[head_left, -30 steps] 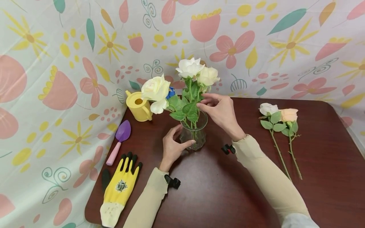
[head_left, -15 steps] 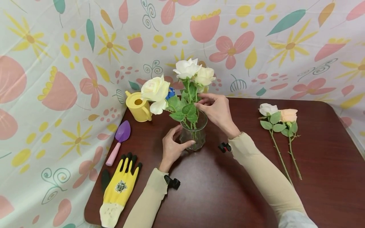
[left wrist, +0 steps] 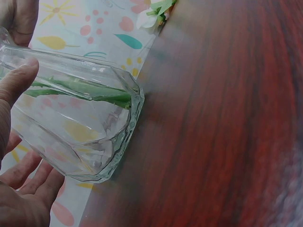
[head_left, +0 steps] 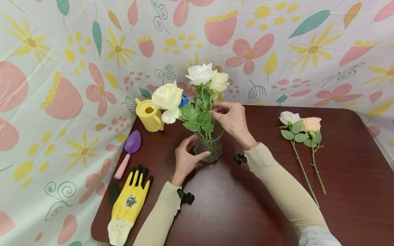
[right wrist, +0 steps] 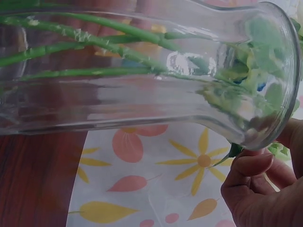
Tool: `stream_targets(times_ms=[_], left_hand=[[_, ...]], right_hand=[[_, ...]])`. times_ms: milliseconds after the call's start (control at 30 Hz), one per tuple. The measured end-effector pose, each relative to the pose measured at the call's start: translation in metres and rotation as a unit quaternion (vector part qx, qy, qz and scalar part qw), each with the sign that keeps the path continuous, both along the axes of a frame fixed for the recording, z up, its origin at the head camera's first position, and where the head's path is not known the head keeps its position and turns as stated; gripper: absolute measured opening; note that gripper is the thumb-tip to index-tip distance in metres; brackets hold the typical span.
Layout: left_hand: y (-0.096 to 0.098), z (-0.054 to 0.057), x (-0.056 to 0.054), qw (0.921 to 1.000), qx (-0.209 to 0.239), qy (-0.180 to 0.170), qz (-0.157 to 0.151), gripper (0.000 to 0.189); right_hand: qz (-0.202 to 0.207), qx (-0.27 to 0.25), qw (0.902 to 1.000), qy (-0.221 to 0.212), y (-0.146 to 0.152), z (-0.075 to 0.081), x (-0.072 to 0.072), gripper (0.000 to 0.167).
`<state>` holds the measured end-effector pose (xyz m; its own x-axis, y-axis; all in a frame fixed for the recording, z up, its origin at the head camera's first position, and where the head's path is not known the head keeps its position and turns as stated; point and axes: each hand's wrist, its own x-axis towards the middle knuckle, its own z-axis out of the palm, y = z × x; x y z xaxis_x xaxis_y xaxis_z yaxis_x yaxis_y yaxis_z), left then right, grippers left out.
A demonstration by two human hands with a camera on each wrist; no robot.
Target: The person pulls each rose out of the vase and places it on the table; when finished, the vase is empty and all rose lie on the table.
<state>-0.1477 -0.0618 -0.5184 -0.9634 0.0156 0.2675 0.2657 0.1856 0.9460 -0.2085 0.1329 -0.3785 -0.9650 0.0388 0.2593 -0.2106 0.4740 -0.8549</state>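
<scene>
A clear glass vase (head_left: 215, 149) stands upright with several roses in it. My left hand (head_left: 185, 159) holds it low on the left, thumb across the front and fingers around the far side. My right hand (head_left: 233, 120) is above the rim, pinching the stem of the back cream rose (head_left: 219, 82); the pinch point is partly hidden by fingers. Beside that bloom rises a white rose (head_left: 200, 74), and a large cream rose (head_left: 166, 95) leans out to the left. Part of a blue flower (head_left: 184, 100) shows behind. Green stems (right wrist: 94, 40) cross inside the glass in the right wrist view.
A yellow watering can (head_left: 149, 115), a purple trowel (head_left: 132, 142) with pink handle and a yellow-black work glove (head_left: 130, 200) lie along the left side. On the right lie a white rose (head_left: 289, 118) and a peach rose (head_left: 311, 124). A patterned curtain (head_left: 295, 68) backs the table.
My right hand has shifted slightly left, and the cream and white blooms at the back have moved left with it. My left hand and the vase have stayed in place.
</scene>
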Motion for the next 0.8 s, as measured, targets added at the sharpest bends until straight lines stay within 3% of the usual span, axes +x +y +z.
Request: stream_targets(times_ms=[167, 500, 800], left_hand=[[0.0003, -0.0005, 0.0006, 1.0, -0.002, -0.003, 0.0, 0.077], [0.0001, -0.0004, 0.0014, 0.9998, -0.007, -0.016, 0.005, 0.078], [0.0005, -0.0012, 0.0001, 0.9999, -0.009, -0.004, 0.011, 0.077]], right_hand=[[-0.002, -0.01, 0.9999, -0.004, -0.0001, -0.001, 0.001, 0.022], [0.01, -0.128, 0.9916, -0.007, 0.0016, -0.0081, 0.001, 0.026], [0.008, -0.178, 0.9838, 0.012, 0.0038, -0.0066, 0.0023, 0.026]])
